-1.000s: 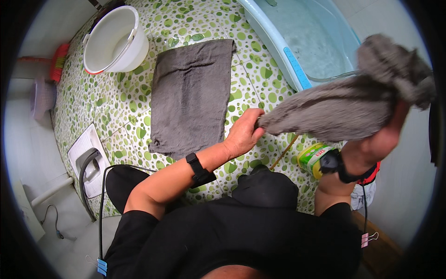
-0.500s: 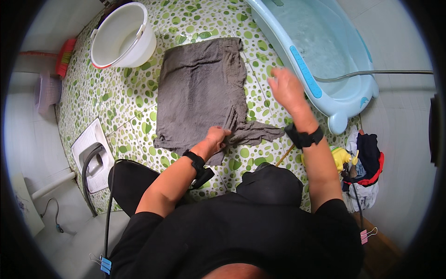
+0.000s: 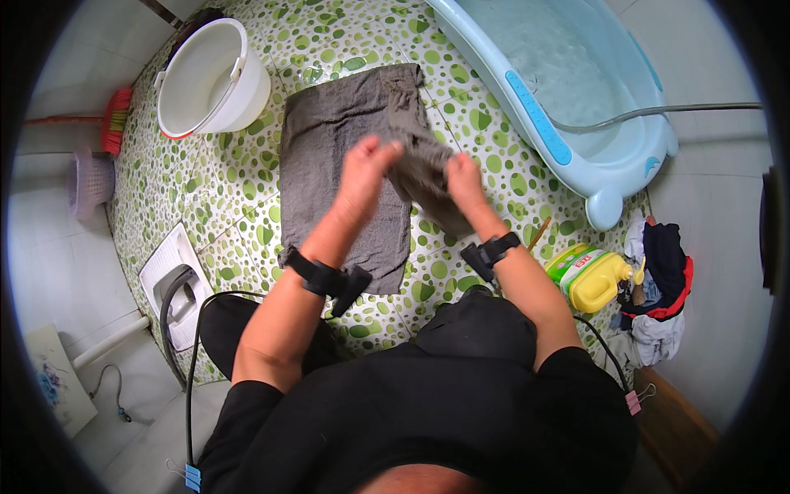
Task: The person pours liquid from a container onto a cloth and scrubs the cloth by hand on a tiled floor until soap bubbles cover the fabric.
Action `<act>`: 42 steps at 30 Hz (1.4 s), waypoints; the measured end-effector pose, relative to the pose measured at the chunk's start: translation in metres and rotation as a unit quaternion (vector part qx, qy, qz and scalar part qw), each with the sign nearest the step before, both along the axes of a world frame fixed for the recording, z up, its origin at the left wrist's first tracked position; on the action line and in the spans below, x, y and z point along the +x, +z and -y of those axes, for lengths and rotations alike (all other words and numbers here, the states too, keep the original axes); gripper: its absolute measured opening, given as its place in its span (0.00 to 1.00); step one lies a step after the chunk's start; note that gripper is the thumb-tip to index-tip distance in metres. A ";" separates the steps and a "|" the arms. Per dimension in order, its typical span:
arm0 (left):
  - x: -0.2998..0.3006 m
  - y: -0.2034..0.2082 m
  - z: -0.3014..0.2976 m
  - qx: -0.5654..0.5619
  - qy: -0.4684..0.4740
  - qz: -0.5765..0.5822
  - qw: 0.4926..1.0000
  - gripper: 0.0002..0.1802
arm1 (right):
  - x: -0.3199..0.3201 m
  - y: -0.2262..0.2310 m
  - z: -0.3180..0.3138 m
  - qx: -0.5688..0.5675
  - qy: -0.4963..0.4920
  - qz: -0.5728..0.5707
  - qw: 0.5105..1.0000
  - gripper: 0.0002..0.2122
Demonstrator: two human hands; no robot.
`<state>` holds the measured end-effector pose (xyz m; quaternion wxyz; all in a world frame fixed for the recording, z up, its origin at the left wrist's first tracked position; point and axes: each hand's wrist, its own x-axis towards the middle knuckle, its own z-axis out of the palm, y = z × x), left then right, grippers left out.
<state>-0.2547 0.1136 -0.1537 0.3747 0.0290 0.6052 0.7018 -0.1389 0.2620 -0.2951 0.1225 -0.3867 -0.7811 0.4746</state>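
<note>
- Covering the floor [image 3: 247, 198], white tiles with green pebble spots are seen, bordered by plain pale tiling at the left edge.
- A grey cloth [image 3: 329, 156] is spread flat at the floor's middle; its right part is bunched and lifted.
- That bunch is pinched by the left hand [image 3: 366, 169] and the right hand [image 3: 461, 177], fingers closed on the fabric.
- A white bucket [image 3: 210, 78] is set near the far left corner.
- A blue tub [image 3: 576, 90] of water is placed along the right edge, a yellow bottle [image 3: 594, 278] just beside it.

left hand [image 3: 364, 177] | right hand [image 3: 462, 181] | both moved up onto grey cloth [image 3: 420, 160]
</note>
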 end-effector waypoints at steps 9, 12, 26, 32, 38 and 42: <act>-0.145 0.144 -0.010 0.330 0.027 -0.090 0.939 0.12 | -0.069 0.245 -0.046 -0.094 -0.026 -0.424 0.900 0.10; -0.152 0.155 -0.031 0.312 0.069 -0.132 0.938 0.04 | -0.089 0.265 -0.072 -0.109 0.005 -0.418 0.902 0.09; -0.060 -0.022 0.072 -0.224 -0.432 -0.361 0.795 0.07 | 0.062 0.169 -0.013 -0.012 0.144 0.016 0.989 0.04; 0.002 -0.073 0.124 -0.472 -0.496 -0.204 0.699 0.40 | 0.123 0.066 0.016 0.198 0.239 0.175 0.934 0.16; 0.006 -0.079 0.080 -0.467 -0.552 -0.279 0.632 0.39 | 0.025 0.032 0.020 0.270 0.313 0.137 0.900 0.25; 0.064 -0.102 0.091 -0.474 -0.501 -0.355 0.631 0.43 | 0.001 0.006 0.038 0.278 0.358 0.171 0.875 0.30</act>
